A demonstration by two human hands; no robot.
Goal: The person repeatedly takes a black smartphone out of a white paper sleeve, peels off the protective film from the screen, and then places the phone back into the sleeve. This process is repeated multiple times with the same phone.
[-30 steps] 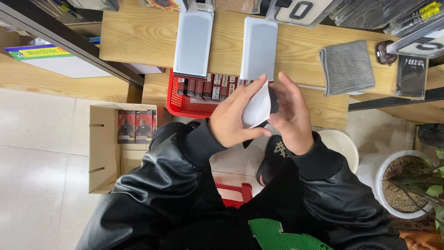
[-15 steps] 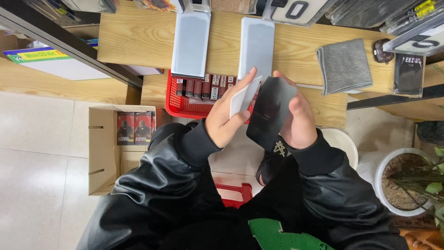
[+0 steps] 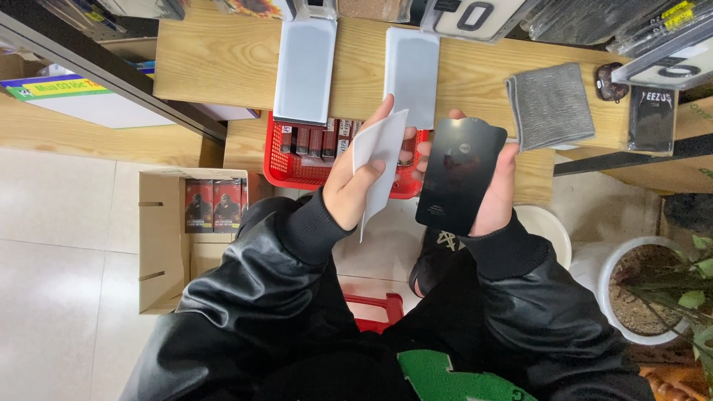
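red basket (image 3: 297, 172) of boxes, cardboard box (image 3: 160, 245) holding 2 packs

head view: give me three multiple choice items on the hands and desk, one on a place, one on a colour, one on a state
1. Where does the grey cloth lie?
A. on the wooden desk, right of the two white panels
B. in the cardboard box
C. on the tiled floor

2. What colour is the basket holding the row of small boxes?
A. blue
B. red
C. green

3. How do the white sleeve and the dark glossy sheet stand?
A. sheet inside the sleeve
B. both lying on the desk
C. apart, one in each hand

Answers:
1 A, the cloth rests flat on the desk.
2 B, its mesh wall is red.
3 C, the left hand holds the sleeve, the right hand the sheet.
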